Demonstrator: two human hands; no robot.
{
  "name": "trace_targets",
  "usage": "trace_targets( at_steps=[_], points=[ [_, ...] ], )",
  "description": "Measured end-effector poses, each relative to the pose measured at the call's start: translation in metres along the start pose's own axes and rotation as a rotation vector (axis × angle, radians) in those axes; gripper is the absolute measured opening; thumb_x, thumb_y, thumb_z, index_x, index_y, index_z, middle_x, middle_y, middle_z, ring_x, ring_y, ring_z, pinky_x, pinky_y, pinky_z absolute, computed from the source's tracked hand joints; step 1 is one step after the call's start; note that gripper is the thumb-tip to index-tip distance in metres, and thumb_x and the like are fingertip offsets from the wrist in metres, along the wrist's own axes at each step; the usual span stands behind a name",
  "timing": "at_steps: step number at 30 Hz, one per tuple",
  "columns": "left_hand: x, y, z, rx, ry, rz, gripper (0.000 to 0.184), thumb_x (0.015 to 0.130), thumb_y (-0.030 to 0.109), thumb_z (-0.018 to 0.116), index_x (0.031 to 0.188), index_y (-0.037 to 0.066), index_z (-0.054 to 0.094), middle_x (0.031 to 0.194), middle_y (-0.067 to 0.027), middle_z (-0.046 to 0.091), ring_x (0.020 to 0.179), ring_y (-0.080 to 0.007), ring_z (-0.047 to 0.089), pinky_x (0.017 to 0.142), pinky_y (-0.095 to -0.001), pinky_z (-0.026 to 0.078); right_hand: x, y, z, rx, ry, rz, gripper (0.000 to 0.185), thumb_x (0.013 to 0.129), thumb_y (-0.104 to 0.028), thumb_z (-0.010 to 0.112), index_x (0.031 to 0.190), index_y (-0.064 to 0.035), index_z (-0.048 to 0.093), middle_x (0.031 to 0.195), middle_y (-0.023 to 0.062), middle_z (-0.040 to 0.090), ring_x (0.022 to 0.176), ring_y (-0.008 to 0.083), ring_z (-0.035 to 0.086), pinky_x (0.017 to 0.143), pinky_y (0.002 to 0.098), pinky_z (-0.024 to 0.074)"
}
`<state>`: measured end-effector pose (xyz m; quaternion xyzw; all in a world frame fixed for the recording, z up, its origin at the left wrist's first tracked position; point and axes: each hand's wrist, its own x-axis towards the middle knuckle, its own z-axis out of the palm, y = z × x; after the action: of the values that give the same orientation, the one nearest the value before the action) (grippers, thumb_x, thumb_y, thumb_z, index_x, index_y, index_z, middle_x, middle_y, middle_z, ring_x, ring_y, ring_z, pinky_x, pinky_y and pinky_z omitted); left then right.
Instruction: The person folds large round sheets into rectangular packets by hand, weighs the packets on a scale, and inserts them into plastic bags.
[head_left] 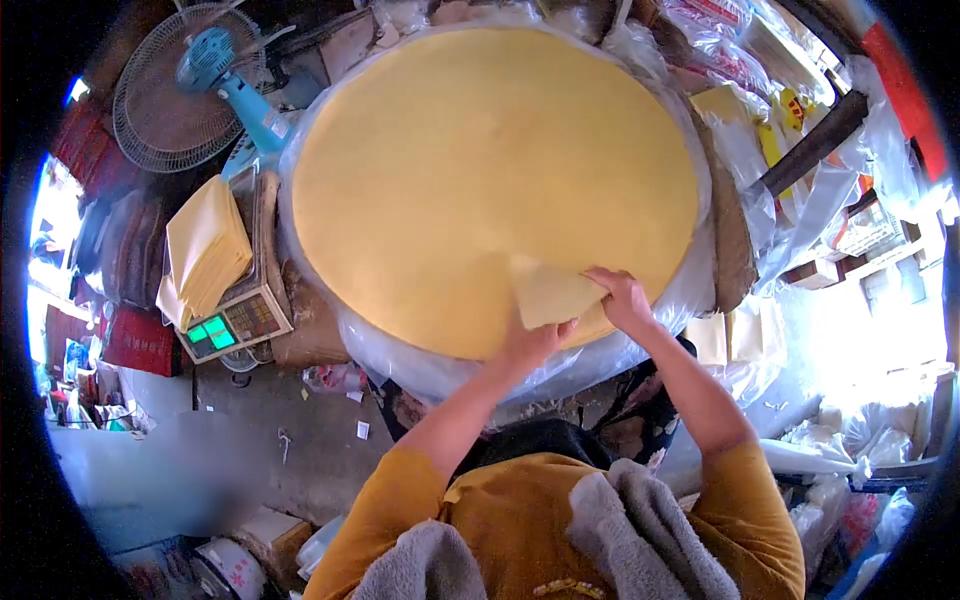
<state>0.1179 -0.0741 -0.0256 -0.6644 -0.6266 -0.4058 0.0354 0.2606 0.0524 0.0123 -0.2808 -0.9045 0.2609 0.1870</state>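
A large round stack of thin yellow sheets (480, 160) lies before me, with clear plastic round its edge. Near its front edge, a paler folded piece of sheet (555, 292) is raised between my hands. My left hand (540, 338) is closed on the piece's lower edge, its thumb near the corner. My right hand (622, 298) pinches the piece's upper right corner. The sheet hides some of the left fingers.
Folded yellow sheets (208, 245) rest on a scale (240, 325) with a lit green display at the left. Behind it stands a blue fan (210, 70). Plastic bags (735, 130) crowd the right side. A grey towel (640, 520) hangs over my shoulders.
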Motion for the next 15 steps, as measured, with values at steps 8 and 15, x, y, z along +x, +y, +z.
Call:
trace_targets(
  at_steps=[8,15],
  points=[
    [0.002,0.006,-0.003,0.23,-0.313,-0.084,0.052,0.083,0.038,0.051,0.133,0.027,0.038,0.142,-0.0133,0.026,0.13,-0.0433,0.018,0.096,-0.0678,0.016,0.185,-0.019,-0.089,-0.3,0.013,-0.246,0.015,0.077,-0.013,0.056,0.09,-0.008,0.061,0.078,0.0139,0.061,0.073,0.0319,0.06,0.064,0.0376,0.0477],
    [0.06,-0.017,-0.006,0.08,-0.665,-0.248,0.051,0.083,0.035,0.052,0.129,0.017,0.042,0.141,-0.0142,0.027,0.129,-0.0388,0.022,0.099,-0.0604,0.021,0.213,-0.014,-0.143,-0.332,0.246,0.106,0.02,0.083,-0.024,0.053,0.086,-0.0058,0.06,0.085,0.018,0.061,0.079,0.0379,0.058,0.066,0.0452,0.046]
  ],
)
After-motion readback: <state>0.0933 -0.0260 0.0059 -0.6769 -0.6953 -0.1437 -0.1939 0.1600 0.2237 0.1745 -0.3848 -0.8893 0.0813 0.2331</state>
